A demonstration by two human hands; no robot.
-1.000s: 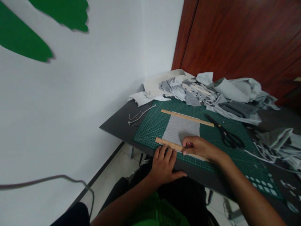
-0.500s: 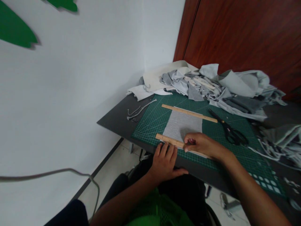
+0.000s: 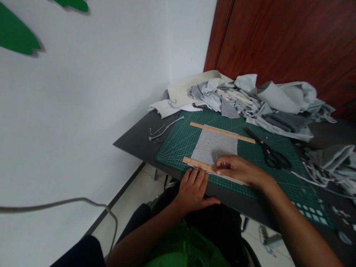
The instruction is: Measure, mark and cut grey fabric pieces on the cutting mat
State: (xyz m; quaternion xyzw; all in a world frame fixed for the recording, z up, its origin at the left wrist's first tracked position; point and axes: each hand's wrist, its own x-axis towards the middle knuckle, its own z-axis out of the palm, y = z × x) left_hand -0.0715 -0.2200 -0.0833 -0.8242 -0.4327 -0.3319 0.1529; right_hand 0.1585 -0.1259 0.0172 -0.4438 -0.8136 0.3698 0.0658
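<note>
A grey piece of fabric (image 3: 215,142) lies flat on the green cutting mat (image 3: 174,148). One wooden ruler (image 3: 222,132) crosses its far edge; a second, nearer wooden ruler (image 3: 194,162) crosses its near edge, with a thin pale strip showing along its front side. My left hand (image 3: 192,189) rests at the mat's front edge, fingers stretched out and their tips against the near ruler. Curled over the same ruler, my right hand (image 3: 237,170) has its thumb and fingers drawn together; whatever is between them is hidden.
Black scissors (image 3: 272,154) lie on the mat at right. Fabric scraps (image 3: 236,98) are heaped along the back, and another grey pile (image 3: 333,163) sits at right. Cord pieces (image 3: 167,128) lie at left. The white wall (image 3: 125,74) borders the dark table (image 3: 133,137).
The whole view has shifted slightly. Both hands stay at the near ruler, and the fabric and rulers show no clear movement.
</note>
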